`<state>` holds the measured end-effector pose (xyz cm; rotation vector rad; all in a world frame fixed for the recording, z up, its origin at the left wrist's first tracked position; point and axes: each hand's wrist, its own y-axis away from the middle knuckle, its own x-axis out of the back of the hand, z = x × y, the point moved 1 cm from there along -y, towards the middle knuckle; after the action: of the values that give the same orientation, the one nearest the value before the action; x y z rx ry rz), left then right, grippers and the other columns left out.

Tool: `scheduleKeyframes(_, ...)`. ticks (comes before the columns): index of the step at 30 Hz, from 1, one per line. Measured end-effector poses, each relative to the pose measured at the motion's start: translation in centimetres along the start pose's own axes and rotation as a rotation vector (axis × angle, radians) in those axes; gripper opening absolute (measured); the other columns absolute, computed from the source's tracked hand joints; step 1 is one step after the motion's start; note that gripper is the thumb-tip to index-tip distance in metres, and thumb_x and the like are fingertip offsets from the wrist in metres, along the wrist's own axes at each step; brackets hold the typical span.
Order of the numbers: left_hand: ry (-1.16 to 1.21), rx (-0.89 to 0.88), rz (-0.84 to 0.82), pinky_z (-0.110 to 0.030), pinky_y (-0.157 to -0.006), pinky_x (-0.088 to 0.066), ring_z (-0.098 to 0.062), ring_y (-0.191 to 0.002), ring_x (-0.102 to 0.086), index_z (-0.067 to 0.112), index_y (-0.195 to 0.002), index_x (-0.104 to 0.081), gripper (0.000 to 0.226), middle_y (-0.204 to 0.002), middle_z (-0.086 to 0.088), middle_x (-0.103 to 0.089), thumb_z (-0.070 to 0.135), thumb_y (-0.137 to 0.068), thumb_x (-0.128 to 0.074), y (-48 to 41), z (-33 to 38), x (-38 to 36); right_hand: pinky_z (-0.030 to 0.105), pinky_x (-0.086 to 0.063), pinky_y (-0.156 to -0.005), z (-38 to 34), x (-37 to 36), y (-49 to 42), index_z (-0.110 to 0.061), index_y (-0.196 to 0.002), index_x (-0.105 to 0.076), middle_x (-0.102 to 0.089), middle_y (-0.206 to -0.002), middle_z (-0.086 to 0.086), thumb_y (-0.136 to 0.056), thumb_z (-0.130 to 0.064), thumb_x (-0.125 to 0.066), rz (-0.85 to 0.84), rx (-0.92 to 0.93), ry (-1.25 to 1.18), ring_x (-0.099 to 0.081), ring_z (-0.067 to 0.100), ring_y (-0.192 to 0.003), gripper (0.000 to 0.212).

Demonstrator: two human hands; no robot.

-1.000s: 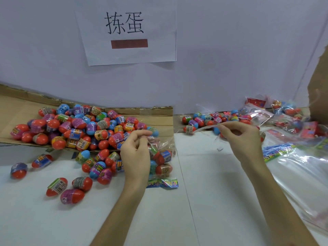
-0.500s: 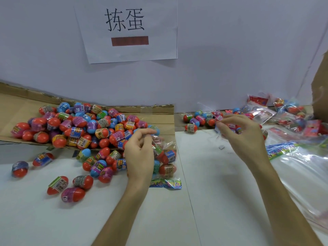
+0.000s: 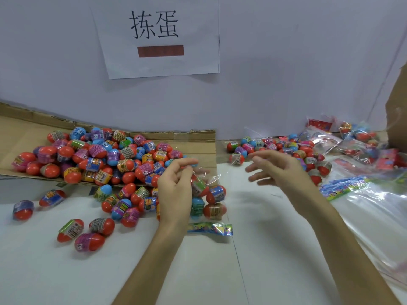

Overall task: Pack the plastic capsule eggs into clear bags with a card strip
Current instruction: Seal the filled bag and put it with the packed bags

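A clear bag (image 3: 209,194) with several capsule eggs inside and a colourful card strip (image 3: 211,229) at its near end lies on the white table. My left hand (image 3: 176,190) pinches the bag's open top edge between thumb and fingers. My right hand (image 3: 279,170) hovers to the right of the bag, fingers spread and loose, holding nothing I can see. A big pile of red, blue and purple capsule eggs (image 3: 105,159) lies on flattened cardboard at the left.
Loose eggs (image 3: 90,230) are scattered on the table at the near left. A second egg heap (image 3: 286,148) and filled bags (image 3: 356,142) sit at the back right. Empty clear bags with card strips (image 3: 361,194) lie at the right. A cardboard box edge (image 3: 398,111) stands far right.
My right hand, which was pinching something thin near the right egg heap, has opened its fingers and moved slightly left. My left hand keeps its hold on the bag.
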<state>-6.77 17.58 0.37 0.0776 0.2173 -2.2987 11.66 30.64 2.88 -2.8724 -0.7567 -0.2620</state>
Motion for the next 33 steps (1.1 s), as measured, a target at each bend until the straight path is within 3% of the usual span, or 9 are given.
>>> scheduleKeyframes(2, 0.065, 0.028, -0.016, -0.021, -0.058, -0.059, -0.008, -0.079, -0.077, 0.016, -0.105, -0.072, 0.026, -0.085, 0.010, -0.079, 0.006, -0.107, -0.048, 0.0, 0.1, -0.1, 0.034, -0.061, -0.084, 0.2, -1.3, 0.2, -0.025, -0.112, -0.071, -0.078, -0.099, -0.006, -0.092, -0.039, -0.066, -0.185, -0.067, 0.067, -0.075, 0.014, -0.090, 0.025)
scheduleKeyframes(4, 0.118, 0.050, -0.023, -0.020, -0.058, -0.058, -0.009, -0.080, -0.077, 0.018, -0.106, -0.073, 0.026, -0.087, 0.008, -0.079, 0.007, -0.107, -0.049, -0.1, 0.2, -0.1, 0.031, -0.060, -0.081, 0.6, -2.8, 0.4, -0.022, -0.107, -0.073, -0.078, -0.097, -0.007, -0.092, -0.034, -0.070, -0.218, -0.082, 0.083, -0.075, 0.012, -0.090, 0.019)
scheduleKeyframes(8, 0.283, 0.143, -0.058, -0.025, -0.063, -0.060, -0.017, -0.088, -0.079, 0.018, -0.118, -0.068, 0.018, -0.097, -0.001, -0.081, 0.017, -0.107, -0.054, -0.2, 0.2, -0.3, 0.031, -0.062, -0.069, 0.9, -4.7, 0.7, -0.010, -0.095, -0.074, -0.077, -0.087, 0.005, -0.095, -0.016, -0.069, -0.094, -0.116, -0.096, -0.075, 0.019, -0.082, 0.008)
scheduleKeyframes(15, 0.440, 0.266, -0.186, -0.043, -0.087, -0.064, -0.029, -0.106, -0.075, 0.005, -0.125, -0.064, 0.043, -0.115, -0.014, -0.077, 0.031, -0.091, -0.069, -0.2, -0.1, -0.5, 0.023, -0.055, -0.058, 0.4, -5.1, 0.9, -0.009, -0.095, -0.069, -0.074, -0.085, 0.004, -0.098, -0.014, -0.064, 0.066, -0.099, -0.218, -0.073, 0.016, -0.075, 0.008)
scheduleKeyframes(19, 0.394, 0.269, -0.121, -0.029, -0.065, -0.061, -0.021, -0.088, -0.077, 0.010, -0.113, -0.073, 0.019, -0.106, -0.013, -0.078, 0.015, -0.095, -0.068, 0.0, -0.4, -0.6, 0.023, -0.055, -0.059, 0.1, -5.1, 0.9, -0.008, -0.098, -0.068, -0.073, -0.087, 0.005, -0.098, -0.016, -0.064, 0.064, -0.102, -0.243, -0.071, 0.015, -0.076, 0.009)
scheduleKeyframes(23, 0.360, 0.227, -0.105, -0.029, -0.061, -0.061, -0.018, -0.083, -0.077, 0.014, -0.109, -0.073, 0.013, -0.098, -0.006, -0.079, 0.015, -0.098, -0.066, 0.1, -0.3, -0.5, 0.030, -0.056, -0.067, 0.2, -5.4, 1.0, -0.010, -0.099, -0.070, -0.073, -0.098, 0.010, -0.093, -0.018, -0.071, 0.024, -0.084, -0.231, -0.070, 0.021, -0.088, 0.009)
scheduleKeyframes(26, 0.373, 0.219, -0.147, -0.037, -0.070, -0.064, -0.023, -0.091, -0.077, 0.014, -0.108, -0.071, 0.012, -0.108, -0.010, -0.078, 0.015, -0.100, -0.061, 0.2, -0.1, -0.6, 0.025, -0.055, -0.064, 0.4, -5.2, 0.9, -0.012, -0.091, -0.070, -0.072, -0.093, 0.006, -0.093, -0.012, -0.071, -0.006, -0.094, -0.320, -0.069, 0.019, -0.086, 0.002)
scheduleKeyframes(31, 0.468, 0.166, -0.257, -0.044, -0.083, -0.064, -0.030, -0.102, -0.075, 0.016, -0.100, -0.063, 0.012, -0.121, -0.012, -0.075, 0.016, -0.103, -0.052, 0.8, 0.3, -1.0, 0.028, -0.057, -0.068, 0.4, -4.9, 0.8, -0.016, -0.078, -0.063, -0.069, -0.089, 0.001, -0.092, -0.005, -0.068, -0.108, -0.108, -0.437, -0.068, 0.013, -0.085, 0.018)
scheduleKeyframes(33, 0.503, 0.173, -0.312, -0.049, -0.089, -0.061, -0.032, -0.107, -0.073, 0.018, -0.102, -0.058, 0.007, -0.125, -0.011, -0.073, 0.022, -0.099, -0.054, 0.8, 0.5, -1.0, 0.032, -0.058, -0.078, 0.4, -4.9, 0.7, -0.016, -0.090, -0.068, -0.070, -0.099, 0.003, -0.093, -0.006, -0.067, -0.133, -0.118, -0.451, -0.069, 0.016, -0.094, 0.010)
